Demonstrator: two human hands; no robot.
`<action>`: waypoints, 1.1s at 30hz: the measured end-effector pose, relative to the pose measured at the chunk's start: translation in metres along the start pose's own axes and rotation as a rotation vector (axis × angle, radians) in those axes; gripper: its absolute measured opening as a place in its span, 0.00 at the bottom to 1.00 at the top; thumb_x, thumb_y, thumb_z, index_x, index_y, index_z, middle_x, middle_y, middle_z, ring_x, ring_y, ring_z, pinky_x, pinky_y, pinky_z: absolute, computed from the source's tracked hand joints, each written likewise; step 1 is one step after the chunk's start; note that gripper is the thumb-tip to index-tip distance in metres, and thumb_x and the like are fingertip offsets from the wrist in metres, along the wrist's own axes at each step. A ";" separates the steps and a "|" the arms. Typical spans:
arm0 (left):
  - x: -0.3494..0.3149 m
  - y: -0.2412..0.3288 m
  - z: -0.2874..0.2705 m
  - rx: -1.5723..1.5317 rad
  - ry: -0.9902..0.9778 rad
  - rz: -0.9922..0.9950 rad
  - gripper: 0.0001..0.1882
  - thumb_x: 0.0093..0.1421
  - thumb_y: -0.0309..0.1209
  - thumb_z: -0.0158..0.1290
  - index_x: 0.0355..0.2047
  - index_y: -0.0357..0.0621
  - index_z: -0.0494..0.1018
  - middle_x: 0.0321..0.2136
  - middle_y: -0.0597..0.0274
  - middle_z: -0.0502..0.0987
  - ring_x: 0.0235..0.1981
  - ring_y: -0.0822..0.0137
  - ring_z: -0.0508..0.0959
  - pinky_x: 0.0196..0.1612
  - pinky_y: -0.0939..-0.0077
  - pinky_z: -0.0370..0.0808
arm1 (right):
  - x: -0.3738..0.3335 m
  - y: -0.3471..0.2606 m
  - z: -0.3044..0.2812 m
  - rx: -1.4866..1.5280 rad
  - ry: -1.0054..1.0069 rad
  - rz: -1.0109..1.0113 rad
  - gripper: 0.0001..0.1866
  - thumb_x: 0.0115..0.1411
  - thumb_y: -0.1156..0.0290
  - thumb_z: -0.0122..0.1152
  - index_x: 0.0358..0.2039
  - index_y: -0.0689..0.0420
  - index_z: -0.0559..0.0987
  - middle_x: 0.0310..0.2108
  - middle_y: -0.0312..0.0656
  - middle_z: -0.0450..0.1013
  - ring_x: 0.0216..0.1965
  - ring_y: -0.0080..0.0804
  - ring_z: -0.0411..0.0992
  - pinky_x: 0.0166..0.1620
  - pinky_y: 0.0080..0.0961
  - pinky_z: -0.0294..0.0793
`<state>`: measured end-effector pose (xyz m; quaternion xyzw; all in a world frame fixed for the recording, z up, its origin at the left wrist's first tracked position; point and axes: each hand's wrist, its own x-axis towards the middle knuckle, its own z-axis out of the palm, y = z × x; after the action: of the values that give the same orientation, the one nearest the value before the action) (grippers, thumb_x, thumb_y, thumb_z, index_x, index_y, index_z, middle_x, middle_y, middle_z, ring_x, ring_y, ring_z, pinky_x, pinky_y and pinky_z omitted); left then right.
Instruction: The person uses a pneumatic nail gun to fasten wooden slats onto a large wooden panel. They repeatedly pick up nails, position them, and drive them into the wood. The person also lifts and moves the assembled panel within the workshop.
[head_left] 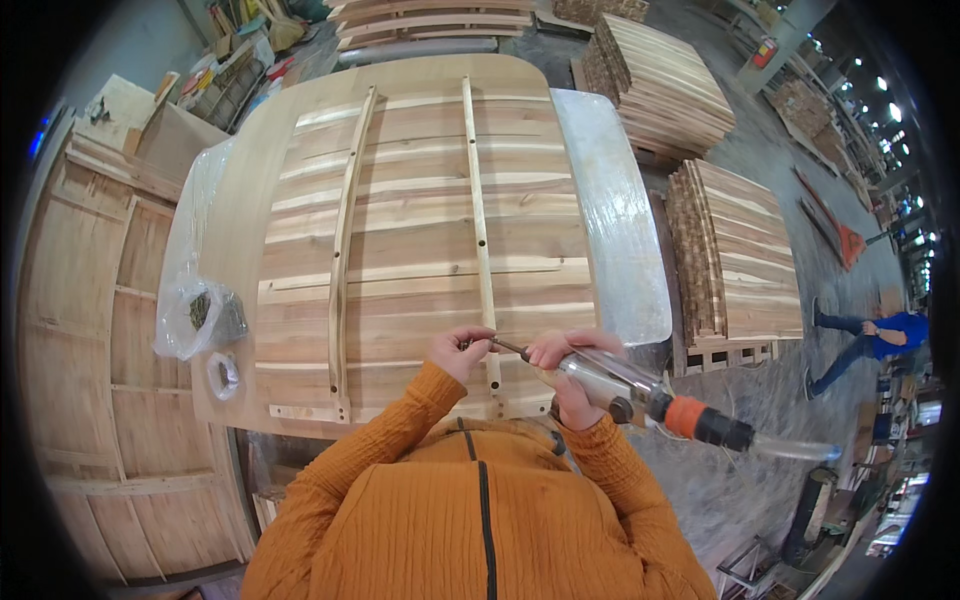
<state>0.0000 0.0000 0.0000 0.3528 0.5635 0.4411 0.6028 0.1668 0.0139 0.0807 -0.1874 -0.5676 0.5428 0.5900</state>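
My right hand (572,385) grips a silver power screwdriver (598,380) with an orange-and-black rear end and a clear hose trailing from it. Its long thin bit points left toward my left hand (458,352). The fingers of that hand are pinched at the bit's tip; whatever they hold there is too small to name. Both hands hover over the near part of a slatted wooden panel (415,225). Two narrow battens, a left one (340,260) and a right one (478,205), run lengthwise across the panel, with dark holes along them.
An open plastic bag (190,335) of small dark pieces lies at left, beside a small clear plastic ring-shaped bundle (223,376). Stacked wooden panels (745,255) stand on pallets at right. A framed wooden board (150,400) is on the left. A person in blue (890,335) is far right, near an orange pallet jack (850,245).
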 end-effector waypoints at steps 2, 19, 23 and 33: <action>-0.008 -0.001 0.005 0.015 -0.061 -0.047 0.12 0.55 0.24 0.45 0.38 0.32 0.72 0.31 0.55 0.78 0.21 0.77 0.74 0.25 0.91 0.69 | -0.002 -0.003 0.002 -0.056 0.005 0.095 0.24 0.50 0.74 0.58 0.45 0.61 0.59 0.27 0.45 0.69 0.31 0.31 0.69 0.38 0.34 0.71; -0.005 -0.096 -0.016 -0.032 -0.204 0.012 0.16 0.55 0.32 0.45 0.42 0.37 0.70 0.17 0.69 0.67 0.18 0.77 0.66 0.21 0.83 0.63 | -0.031 0.044 0.008 -0.307 -0.090 0.381 0.19 0.47 0.78 0.59 0.41 0.60 0.67 0.25 0.39 0.71 0.28 0.21 0.69 0.32 0.19 0.69; 0.028 -0.052 -0.015 0.518 0.061 -0.041 0.28 0.54 0.42 0.51 0.49 0.36 0.63 0.25 0.55 0.73 0.24 0.64 0.73 0.29 0.73 0.71 | -0.033 0.047 0.006 -0.248 -0.073 0.383 0.19 0.47 0.79 0.57 0.42 0.61 0.66 0.25 0.38 0.70 0.28 0.23 0.69 0.33 0.20 0.71; 0.072 -0.035 0.006 0.898 0.120 -0.019 0.43 0.48 0.44 0.49 0.60 0.45 0.42 0.25 0.39 0.74 0.28 0.42 0.75 0.32 0.53 0.72 | -0.034 0.041 0.015 -0.132 -0.239 0.433 0.21 0.46 0.81 0.56 0.43 0.59 0.66 0.23 0.36 0.69 0.23 0.18 0.68 0.26 0.15 0.68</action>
<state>0.0085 0.0543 -0.0578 0.5481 0.7361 0.1672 0.3603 0.1444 -0.0066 0.0351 -0.2774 -0.6143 0.6365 0.3749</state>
